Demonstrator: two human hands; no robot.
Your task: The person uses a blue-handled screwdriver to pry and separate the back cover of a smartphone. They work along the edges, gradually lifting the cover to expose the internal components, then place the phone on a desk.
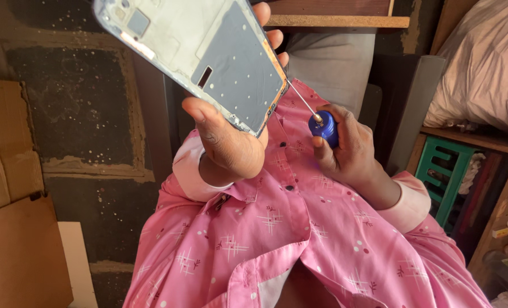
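Two bare hands are engaged. Left hand holds a stripped phone frame aloft, grip pinching it, thumb along the lower edge and fingers wrapped over the far edge. Right hand has its grip pressed around a blue-handled precision screwdriver; the thin shaft meets the frame's right edge. Below both lies a pink patterned shirt. A green crate stands at right.

Phone frame w/ screwdriver close below.
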